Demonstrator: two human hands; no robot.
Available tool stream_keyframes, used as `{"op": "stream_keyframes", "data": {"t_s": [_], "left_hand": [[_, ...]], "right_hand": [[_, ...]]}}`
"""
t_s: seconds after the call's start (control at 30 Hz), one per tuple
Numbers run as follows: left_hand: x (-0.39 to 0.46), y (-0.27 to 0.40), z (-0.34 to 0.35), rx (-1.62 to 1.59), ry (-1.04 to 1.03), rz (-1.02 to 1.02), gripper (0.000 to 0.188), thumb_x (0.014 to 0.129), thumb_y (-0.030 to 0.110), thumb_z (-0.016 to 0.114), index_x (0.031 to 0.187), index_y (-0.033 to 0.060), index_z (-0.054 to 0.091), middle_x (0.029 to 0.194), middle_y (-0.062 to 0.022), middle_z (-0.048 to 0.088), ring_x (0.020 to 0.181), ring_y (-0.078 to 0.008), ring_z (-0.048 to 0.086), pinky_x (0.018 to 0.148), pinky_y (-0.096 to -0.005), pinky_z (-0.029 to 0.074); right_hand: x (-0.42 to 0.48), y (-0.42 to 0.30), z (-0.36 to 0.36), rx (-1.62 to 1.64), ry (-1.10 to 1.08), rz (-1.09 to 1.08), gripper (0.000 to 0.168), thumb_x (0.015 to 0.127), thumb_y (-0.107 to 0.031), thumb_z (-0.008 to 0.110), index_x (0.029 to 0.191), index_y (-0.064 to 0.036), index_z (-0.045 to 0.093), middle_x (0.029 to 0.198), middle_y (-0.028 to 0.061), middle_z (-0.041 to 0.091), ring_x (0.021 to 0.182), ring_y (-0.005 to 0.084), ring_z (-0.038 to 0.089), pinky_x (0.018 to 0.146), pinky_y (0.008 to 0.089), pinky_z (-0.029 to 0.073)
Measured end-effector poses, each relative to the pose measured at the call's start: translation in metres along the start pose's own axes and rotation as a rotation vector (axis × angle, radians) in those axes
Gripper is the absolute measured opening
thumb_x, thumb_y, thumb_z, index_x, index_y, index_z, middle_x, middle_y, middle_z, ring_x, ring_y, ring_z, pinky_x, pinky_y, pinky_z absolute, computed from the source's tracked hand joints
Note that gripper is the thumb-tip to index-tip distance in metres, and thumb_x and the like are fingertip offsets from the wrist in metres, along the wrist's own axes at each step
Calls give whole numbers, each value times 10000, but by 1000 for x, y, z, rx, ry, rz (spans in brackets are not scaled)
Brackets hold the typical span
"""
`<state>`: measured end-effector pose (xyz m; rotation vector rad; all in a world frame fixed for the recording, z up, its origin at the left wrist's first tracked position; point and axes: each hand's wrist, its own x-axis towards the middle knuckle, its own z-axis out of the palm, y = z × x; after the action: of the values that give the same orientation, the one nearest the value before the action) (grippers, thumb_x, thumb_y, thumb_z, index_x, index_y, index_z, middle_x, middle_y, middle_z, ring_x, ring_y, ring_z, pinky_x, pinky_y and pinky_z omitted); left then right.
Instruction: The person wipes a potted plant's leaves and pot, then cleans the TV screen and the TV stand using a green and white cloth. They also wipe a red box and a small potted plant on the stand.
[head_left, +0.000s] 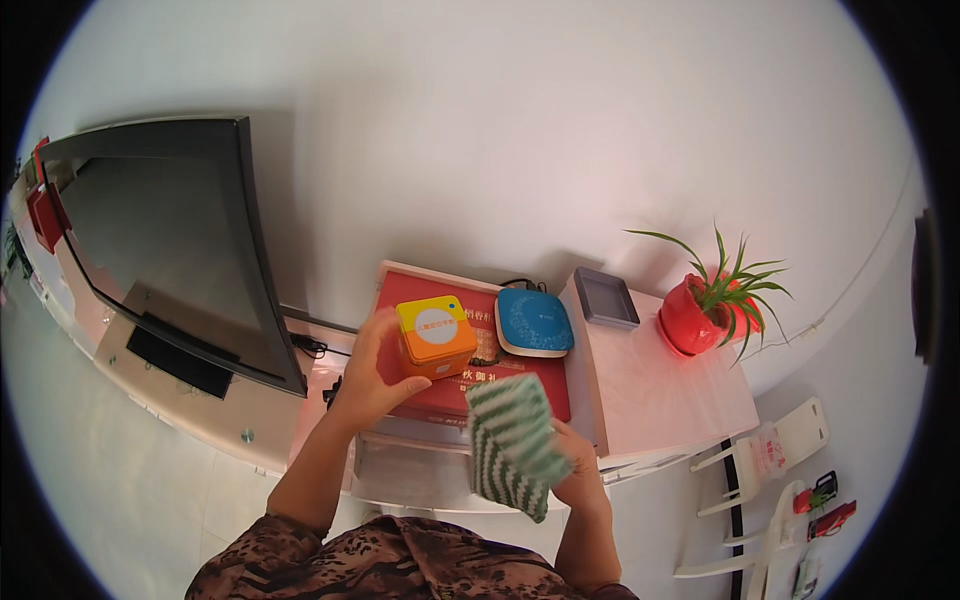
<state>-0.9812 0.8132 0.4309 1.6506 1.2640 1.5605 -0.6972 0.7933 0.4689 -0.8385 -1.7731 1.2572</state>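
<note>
My left hand (369, 379) holds an orange and yellow box (439, 337) at its left side, thumb along the lower front edge. The box is over a flat red gift box (405, 289) with writing on its lid. In my right hand (577, 466) is a folded green and white striped cloth (510, 450), partly blurred, to the lower right of the box. Right of the orange box, a blue and white router-like device (534, 322) rests on the red gift box.
A television (172, 247) stands at the left. On the pink cabinet (660, 390) at the right are a grey tray (606, 298) and a red pot (691, 315) with a green spider plant. White chairs (757, 465) stand on the floor at the lower right.
</note>
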Motion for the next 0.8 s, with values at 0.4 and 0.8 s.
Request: {"op": "stream_keyframes", "data": {"t_s": [0.4,0.8], "left_hand": [[35,-29,14,220,-76,52,948,599,202,827,1355,87,265,1333,-183,305,1261,-328,325,1042,-399,306],[-16,1,37,92,-30,309,830,592,160,824,1271,72,354,1271,-172,334,1210,-319,366,972,-387,361]], "right_hand": [[25,-22,-6,-568,349,-224,378,645,180,489,903,-39,657,1088,153,573,966,266,583,850,305,453],[41,-33,58,-878,-42,-362,503,688,-386,708,1116,-146,595,1198,134,504,1112,300,465,933,429,291]]}}
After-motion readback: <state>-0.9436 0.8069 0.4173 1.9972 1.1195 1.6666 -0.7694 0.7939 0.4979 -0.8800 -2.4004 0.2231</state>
